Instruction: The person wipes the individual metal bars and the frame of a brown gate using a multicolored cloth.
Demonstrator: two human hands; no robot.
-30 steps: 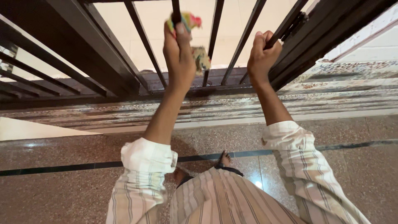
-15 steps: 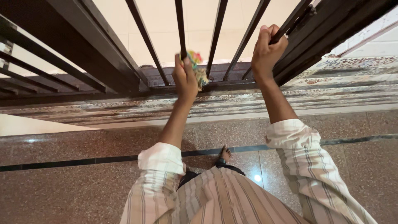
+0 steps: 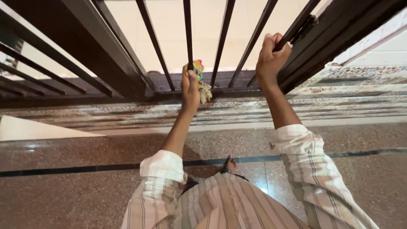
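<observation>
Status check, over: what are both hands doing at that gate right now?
Left hand grips colourful cloth low on a gate bar. Right hand clamps a bar near the frame. Nothing in the way.

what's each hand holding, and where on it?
Left hand grips a colourful cloth, bunched against the lower end of a gate bar. Right hand is closed around another bar, higher up.

Warm, even indoor light fills the scene, brightest on the pale floor beyond the bars (image 3: 188,34) above the left hand (image 3: 190,87). A small glare spot sits on the polished floor (image 3: 63,191) below the right hand (image 3: 271,59). Shadows are soft. Wide-angle distortion bends lines near the edges; focus is mostly sharp.
</observation>
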